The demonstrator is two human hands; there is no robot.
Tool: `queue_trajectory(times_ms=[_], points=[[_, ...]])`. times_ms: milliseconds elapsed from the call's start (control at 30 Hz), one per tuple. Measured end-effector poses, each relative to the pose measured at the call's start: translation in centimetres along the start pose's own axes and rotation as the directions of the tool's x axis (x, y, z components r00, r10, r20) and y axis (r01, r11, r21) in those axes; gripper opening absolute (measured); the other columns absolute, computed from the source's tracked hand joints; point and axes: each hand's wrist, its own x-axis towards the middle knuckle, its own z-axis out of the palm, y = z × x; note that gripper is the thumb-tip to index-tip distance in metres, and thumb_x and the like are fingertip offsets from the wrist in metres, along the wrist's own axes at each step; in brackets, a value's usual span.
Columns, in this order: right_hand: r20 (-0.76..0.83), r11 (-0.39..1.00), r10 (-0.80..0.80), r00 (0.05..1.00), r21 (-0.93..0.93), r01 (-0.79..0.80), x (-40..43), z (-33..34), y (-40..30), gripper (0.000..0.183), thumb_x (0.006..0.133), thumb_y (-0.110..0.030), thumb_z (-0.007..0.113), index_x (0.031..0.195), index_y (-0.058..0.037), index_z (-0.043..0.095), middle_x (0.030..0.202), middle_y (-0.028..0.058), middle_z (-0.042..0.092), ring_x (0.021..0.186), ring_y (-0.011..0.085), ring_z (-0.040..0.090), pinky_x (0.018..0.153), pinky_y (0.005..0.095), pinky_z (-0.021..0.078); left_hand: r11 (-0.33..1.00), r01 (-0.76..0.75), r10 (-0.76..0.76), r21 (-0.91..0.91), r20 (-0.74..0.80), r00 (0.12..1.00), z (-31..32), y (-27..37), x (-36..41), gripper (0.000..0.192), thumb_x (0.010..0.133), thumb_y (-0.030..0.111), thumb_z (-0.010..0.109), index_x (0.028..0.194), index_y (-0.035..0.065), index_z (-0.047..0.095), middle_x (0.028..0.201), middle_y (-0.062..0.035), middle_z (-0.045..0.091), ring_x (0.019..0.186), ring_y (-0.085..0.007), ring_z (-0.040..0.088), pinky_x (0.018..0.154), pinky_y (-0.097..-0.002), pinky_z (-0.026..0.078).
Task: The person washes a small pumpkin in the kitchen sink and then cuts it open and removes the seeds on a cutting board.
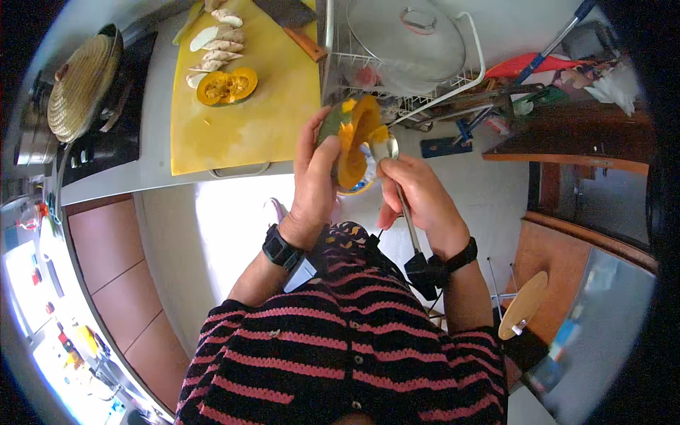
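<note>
My left hand (313, 175) grips half of a green-skinned pumpkin (353, 143), its orange cut side turned to the right. In my right hand (422, 194) is a metal spoon (392, 149), held by the handle close to the bowl. Orange pulp sits at the spoon's bowl, beside the hollow of the pumpkin. A second pumpkin half (227, 86) lies cut side up on the yellow cutting board (249, 133), seeds and fibres still in it. Behind it, several pale root pieces (218, 45) rest in a row.
A cleaver with a wooden handle (304, 44) lies at the board's back right. Next to the board stands a white wire dish rack (473, 48) holding a large lid (409, 37). At far left, a lidded pan (82, 87) sits on a black stove (125, 127). A round stool (523, 305) is at right.
</note>
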Motion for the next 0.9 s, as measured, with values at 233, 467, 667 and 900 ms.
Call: queue_trajectory(times_ms=[233,467,667,900], points=[[-0.007,0.997,0.065,0.998,0.039,-0.065,2.0,0.3,-1.0,0.022,0.089,-0.021,0.044,0.081,-0.0008,0.051,0.044,-0.0008,0.035,0.031,0.0165,0.044,0.031,0.0300,0.0380,0.890,-0.182,0.162,0.418,0.083,0.983,0.4,0.8,-0.7,0.044,0.085,0.012,0.046,0.128,0.0017,0.040,0.112,-0.0077,0.049,0.101,-0.0147,0.045,0.090,-0.0265,0.037],[-0.126,0.991,-0.057,0.990,-0.128,0.041,2.7,1.9,-0.9,0.018,0.089,-0.015,0.045,0.081,-0.0017,0.053,0.048,-0.0011,0.040,0.033,0.0113,0.032,0.033,0.0282,0.0294,0.997,-0.006,0.009,0.073,-0.046,0.999,0.0,0.4,-0.1,0.044,0.086,0.011,0.046,0.129,0.0022,0.041,0.113,-0.0083,0.051,0.100,-0.0142,0.047,0.089,-0.0254,0.039],[-0.010,0.494,-0.707,0.708,-0.723,0.483,3.5,2.3,1.6,0.013,0.088,-0.013,0.048,0.081,-0.0010,0.050,0.052,0.0135,0.048,0.045,0.0218,0.051,0.045,0.0374,0.0380,0.989,0.113,-0.114,-0.094,0.000,0.994,-0.1,1.3,0.9,0.044,0.088,0.015,0.043,0.129,-0.0020,0.039,0.115,-0.0138,0.052,0.103,-0.0197,0.053,0.088,-0.0289,0.043],[0.155,0.278,-0.563,0.812,-0.890,0.362,3.1,0.2,1.3,0.014,0.087,-0.013,0.049,0.082,0.0004,0.049,0.058,0.0214,0.051,0.048,0.0303,0.053,0.048,0.0415,0.0409,0.948,0.249,-0.244,-0.198,0.050,0.968,-1.1,1.1,1.4,0.044,0.088,0.015,0.043,0.128,-0.0028,0.039,0.114,-0.0149,0.053,0.101,-0.0214,0.055,0.087,-0.0307,0.046]])
